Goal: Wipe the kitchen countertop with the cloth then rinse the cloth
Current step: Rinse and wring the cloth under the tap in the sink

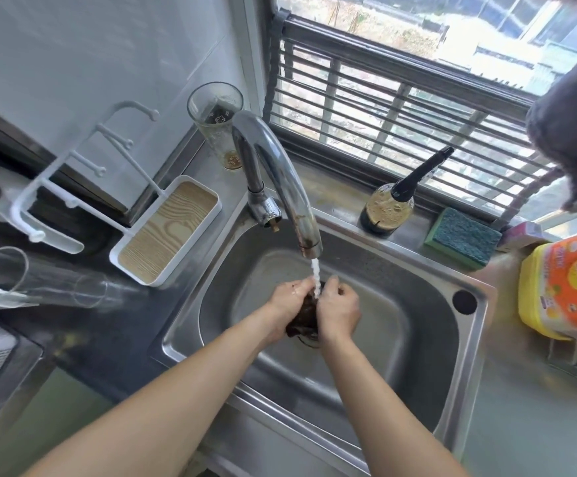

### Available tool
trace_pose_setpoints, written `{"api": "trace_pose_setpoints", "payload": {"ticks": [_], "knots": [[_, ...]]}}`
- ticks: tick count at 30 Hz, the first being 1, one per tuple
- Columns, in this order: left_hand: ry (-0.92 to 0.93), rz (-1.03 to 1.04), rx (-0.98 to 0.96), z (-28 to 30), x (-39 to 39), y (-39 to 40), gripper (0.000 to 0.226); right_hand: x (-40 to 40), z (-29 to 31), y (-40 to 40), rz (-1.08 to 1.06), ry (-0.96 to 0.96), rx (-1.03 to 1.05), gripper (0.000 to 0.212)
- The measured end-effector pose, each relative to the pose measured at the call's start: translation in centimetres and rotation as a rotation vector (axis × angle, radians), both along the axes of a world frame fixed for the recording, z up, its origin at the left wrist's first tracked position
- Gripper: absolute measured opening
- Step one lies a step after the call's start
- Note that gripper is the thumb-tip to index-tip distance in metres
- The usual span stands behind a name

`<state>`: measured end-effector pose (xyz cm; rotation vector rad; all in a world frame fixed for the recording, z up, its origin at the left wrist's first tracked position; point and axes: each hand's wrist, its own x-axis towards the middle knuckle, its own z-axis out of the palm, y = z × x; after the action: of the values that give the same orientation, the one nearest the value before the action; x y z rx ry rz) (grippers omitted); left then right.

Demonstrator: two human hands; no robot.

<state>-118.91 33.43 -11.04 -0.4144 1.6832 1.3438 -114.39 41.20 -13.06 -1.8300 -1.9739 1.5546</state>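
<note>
Looks like the wiping part is over and we're into the rinse now: the dark cloth (306, 316) is bunched up over the sink (418, 339), right under the water running from the faucet (280, 180). Left hand (285, 304) and right hand (338, 309) are both curled round it, squeezing it between them, so wringing out is probably all that's left

cloth (306, 316) mostly hidden between hands, grey towel (571, 132) cut off by edge
</note>
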Motion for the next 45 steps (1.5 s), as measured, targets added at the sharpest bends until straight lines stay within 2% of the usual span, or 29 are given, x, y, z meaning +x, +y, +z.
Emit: {"api": "trace_pose_setpoints", "payload": {"ticks": [3, 5, 9, 12, 15, 17, 20, 23, 25, 26, 28, 30, 32, 35, 38, 41, 43, 45], "knots": [[-0.023, -0.039, 0.018, -0.3, -0.9, -0.3, 0.041, 0.2, 0.9, -0.3, 0.003, 0.068, -0.044, 0.055], [-0.053, -0.034, 0.082, -0.2, -1.0, -1.2, 0.048, 0.1, 1.4, -0.1, -0.011, 0.158, -0.163, 0.053], [-0.035, -0.261, 0.088, -1.2, -1.1, -3.0, 0.055, 0.1, 1.8, 0.9, -0.017, 0.359, -0.431, 0.032], [-0.044, -0.092, 0.107, -1.8, -1.5, -3.3, 0.041, 0.2, 1.6, 1.5, 0.045, 0.354, -0.485, 0.013], [-0.104, 0.271, -0.001, -1.4, -2.2, -3.4, 0.019, 0.5, 0.3, 2.2, -0.072, 0.274, -0.421, 0.012], [-0.122, 0.393, -0.020, -1.7, -2.6, -3.7, 0.021, 0.8, -0.2, 2.3, -0.122, 0.253, -0.378, 0.020], [-0.153, 0.362, 0.038, -1.0, -2.2, -3.4, 0.023, 0.9, 0.0, 1.0, -0.017, 0.211, -0.381, 0.031], [-0.203, 0.203, 0.080, -0.7, -1.3, -2.5, 0.041, 1.4, -0.3, -1.1, 0.153, 0.165, -0.354, 0.042], [-0.077, 0.115, -0.024, -2.0, -1.2, -2.1, 0.039, 1.8, -0.7, -1.7, 0.165, 0.154, -0.255, 0.049], [-0.002, 0.095, -0.095, -2.5, -1.2, -2.1, 0.035, 1.9, -0.9, -1.6, 0.161, 0.164, -0.201, 0.048], [0.021, 0.113, -0.129, -2.9, -1.3, -2.3, 0.027, 1.7, -0.4, -1.4, 0.166, 0.233, -0.101, 0.041], [-0.044, 0.134, -0.043, -2.8, -1.2, -2.0, 0.023, 1.7, 0.1, -1.5, 0.146, 0.311, -0.018, 0.037], [-0.026, 0.120, 0.030, -2.2, -0.8, -1.2, 0.021, 1.9, 0.3, -2.2, 0.163, 0.285, 0.069, 0.031], [0.100, -0.009, -0.024, -1.6, 0.3, -0.3, 0.040, 1.9, 0.4, -3.3, 0.240, 0.164, 0.182, 0.036], [0.088, -0.030, -0.062, -0.5, 1.9, -0.4, 0.047, 0.8, -0.3, -0.9, 0.202, 0.026, 0.102, 0.038], [0.124, -0.105, -0.066, 0.3, 2.3, -0.6, 0.043, 0.5, -0.4, 0.6, 0.120, 0.058, 0.082, 0.036], [0.174, -0.047, -0.146, -0.7, 0.9, -0.8, 0.042, 1.2, -0.1, -0.9, 0.161, 0.121, 0.177, 0.035], [0.100, 0.163, -0.230, -3.7, -1.0, -1.5, 0.050, 2.2, 0.5, -3.8, 0.325, 0.264, 0.239, 0.031]]}}
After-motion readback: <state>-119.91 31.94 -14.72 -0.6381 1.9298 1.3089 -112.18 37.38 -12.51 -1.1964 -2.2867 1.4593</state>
